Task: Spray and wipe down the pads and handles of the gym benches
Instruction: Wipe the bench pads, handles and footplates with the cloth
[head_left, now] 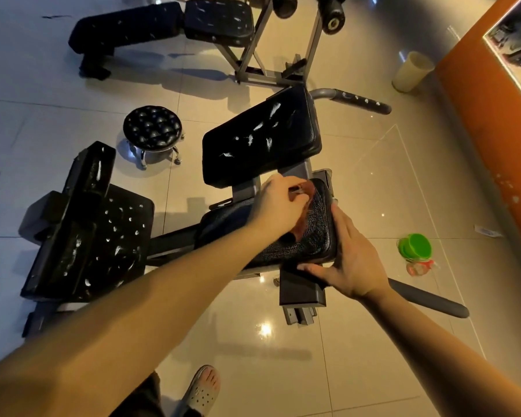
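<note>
Both forearms are extended forward. The left hand (275,203) is curled, a cloth (303,222) pinched within it; the right hand (354,260) is held flat, thumb spread.

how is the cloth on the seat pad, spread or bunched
Bunched: the cloth is crumpled under the left hand and its fingers on the seat pad.

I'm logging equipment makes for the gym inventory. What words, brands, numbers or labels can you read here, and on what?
No text can be read in this view.
White slip lying at the right: may carry print, too small and blurred to read.
Green bottle: no readable label.
Seat pad, back pad, and cloth held by the left hand: no brand or number shows.
</note>
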{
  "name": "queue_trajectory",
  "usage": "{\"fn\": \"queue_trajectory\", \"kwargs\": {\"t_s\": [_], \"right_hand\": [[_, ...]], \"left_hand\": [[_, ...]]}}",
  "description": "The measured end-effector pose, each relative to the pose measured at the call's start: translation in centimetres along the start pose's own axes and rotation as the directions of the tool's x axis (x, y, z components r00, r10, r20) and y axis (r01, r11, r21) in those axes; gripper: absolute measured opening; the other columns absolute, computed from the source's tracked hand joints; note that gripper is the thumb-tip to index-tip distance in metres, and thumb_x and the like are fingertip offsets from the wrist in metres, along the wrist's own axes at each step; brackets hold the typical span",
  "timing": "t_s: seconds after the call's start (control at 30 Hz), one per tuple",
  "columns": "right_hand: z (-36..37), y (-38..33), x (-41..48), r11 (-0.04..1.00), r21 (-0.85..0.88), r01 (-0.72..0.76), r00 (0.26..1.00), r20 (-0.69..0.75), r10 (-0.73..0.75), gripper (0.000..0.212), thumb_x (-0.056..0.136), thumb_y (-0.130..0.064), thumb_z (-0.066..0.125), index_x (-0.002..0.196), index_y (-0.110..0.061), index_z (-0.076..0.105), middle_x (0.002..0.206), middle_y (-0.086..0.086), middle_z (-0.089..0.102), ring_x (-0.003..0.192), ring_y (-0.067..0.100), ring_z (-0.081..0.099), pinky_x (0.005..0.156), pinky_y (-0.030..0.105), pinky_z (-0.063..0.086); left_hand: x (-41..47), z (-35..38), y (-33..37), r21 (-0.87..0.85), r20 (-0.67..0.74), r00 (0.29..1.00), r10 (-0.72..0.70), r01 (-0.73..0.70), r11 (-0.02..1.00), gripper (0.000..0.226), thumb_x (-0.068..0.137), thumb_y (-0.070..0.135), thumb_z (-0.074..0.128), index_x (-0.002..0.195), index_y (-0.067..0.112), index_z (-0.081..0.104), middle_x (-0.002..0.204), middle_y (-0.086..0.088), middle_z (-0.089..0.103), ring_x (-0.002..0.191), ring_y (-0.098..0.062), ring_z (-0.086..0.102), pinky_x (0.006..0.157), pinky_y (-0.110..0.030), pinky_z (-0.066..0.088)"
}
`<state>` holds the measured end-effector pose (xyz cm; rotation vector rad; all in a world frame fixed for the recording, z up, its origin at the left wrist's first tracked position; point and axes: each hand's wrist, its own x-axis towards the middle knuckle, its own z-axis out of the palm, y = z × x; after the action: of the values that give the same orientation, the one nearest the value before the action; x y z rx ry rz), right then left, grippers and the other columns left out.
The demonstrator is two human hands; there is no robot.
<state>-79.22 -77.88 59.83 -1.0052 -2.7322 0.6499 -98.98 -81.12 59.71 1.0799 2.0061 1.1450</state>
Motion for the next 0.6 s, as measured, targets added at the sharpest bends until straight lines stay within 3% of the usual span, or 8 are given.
{"fn": "queue_trajectory", "kwargs": {"t_s": [0.1, 0.2, 0.3, 0.37, 0.43, 0.53, 0.6], "right_hand": [[0.0, 0.0, 0.0, 1.000, -0.005, 0.002, 1.000, 0.005, -0.002, 0.127, 0.071, -0.084, 0.068, 0.163, -0.019, 0.007, 0.160, 0.003, 0.036, 0.131, 0.023, 0.053, 0.101, 0.046, 0.053], [0.1, 0.1, 0.1, 1.000, -0.021, 0.001, 1.000, 0.010, -0.001, 0.128, 0.072, -0.085, 0.066, 0.163, -0.019, 0.006, 0.159, 0.003, 0.037, 0.126, 0.025, 0.056, 0.097, 0.047, 0.055], [0.0, 0.1, 0.1, 0.999, -0.037, 0.012, 1.000, 0.003, -0.012, 0.127, 0.072, -0.087, 0.063, 0.163, -0.018, 0.008, 0.157, 0.003, 0.038, 0.121, 0.024, 0.058, 0.093, 0.046, 0.057], [0.0, 0.0, 0.1, 0.999, -0.036, 0.010, 1.000, 0.005, -0.010, 0.127, 0.072, -0.087, 0.063, 0.163, -0.018, 0.008, 0.158, 0.002, 0.037, 0.124, 0.023, 0.057, 0.095, 0.045, 0.057], [-0.1, 0.0, 0.2, 0.999, -0.035, 0.000, 1.000, 0.012, 0.000, 0.127, 0.071, -0.087, 0.063, 0.163, -0.019, 0.008, 0.159, 0.002, 0.036, 0.128, 0.023, 0.055, 0.099, 0.045, 0.055], [0.0, 0.0, 0.1, 0.999, -0.032, 0.000, 1.000, 0.003, 0.000, 0.126, 0.072, -0.083, 0.067, 0.163, -0.018, 0.009, 0.159, 0.002, 0.036, 0.129, 0.021, 0.054, 0.099, 0.044, 0.055], [0.1, 0.1, 0.1, 0.999, -0.036, 0.005, 1.000, 0.006, -0.005, 0.126, 0.073, -0.082, 0.068, 0.163, -0.016, 0.009, 0.159, 0.003, 0.035, 0.128, 0.022, 0.055, 0.098, 0.044, 0.055]], "left_hand": [[-1.2, -3.2, -6.6, 0.054, -0.010, 0.993, -0.114, 0.115, 0.992, 0.020, 0.092, 0.021, 0.071, 0.108, 0.031, 0.076, 0.106, 0.003, 0.068, 0.098, -0.014, 0.062, 0.083, -0.030, 0.054], [-2.9, -7.1, -14.1, 0.156, -0.082, 0.918, -0.387, 0.396, 0.905, 0.020, 0.093, 0.017, 0.070, 0.111, 0.025, 0.077, 0.103, -0.005, 0.075, 0.096, -0.023, 0.067, 0.079, -0.030, 0.051], [-3.4, -7.3, -14.3, 0.095, -0.143, 0.859, -0.492, 0.506, 0.857, 0.024, 0.092, 0.020, 0.071, 0.115, 0.021, 0.077, 0.108, -0.005, 0.075, 0.098, -0.025, 0.066, 0.081, -0.028, 0.048], [-2.8, -5.2, -10.1, -0.005, -0.114, 0.913, -0.392, 0.395, 0.919, 0.020, 0.092, 0.018, 0.071, 0.112, 0.022, 0.077, 0.101, 0.004, 0.072, 0.098, -0.021, 0.065, 0.082, -0.027, 0.047], [-2.8, -2.5, -5.1, -0.077, -0.035, 0.983, -0.183, 0.180, 0.981, 0.021, 0.093, 0.018, 0.071, 0.113, 0.024, 0.076, 0.103, 0.007, 0.070, 0.101, -0.016, 0.064, 0.086, -0.028, 0.051], [-4.9, -0.3, -1.0, -0.008, 0.061, 0.996, 0.070, -0.070, 0.998, 0.032, 0.096, 0.025, 0.069, 0.127, 0.023, 0.069, 0.118, 0.004, 0.059, 0.112, -0.012, 0.053, 0.090, -0.018, 0.043], [-6.1, -1.1, -3.0, 0.020, 0.045, 0.996, 0.080, -0.080, 0.997, 0.033, 0.097, 0.026, 0.068, 0.130, 0.022, 0.067, 0.117, 0.004, 0.056, 0.113, -0.012, 0.050, 0.087, -0.015, 0.040]]}}
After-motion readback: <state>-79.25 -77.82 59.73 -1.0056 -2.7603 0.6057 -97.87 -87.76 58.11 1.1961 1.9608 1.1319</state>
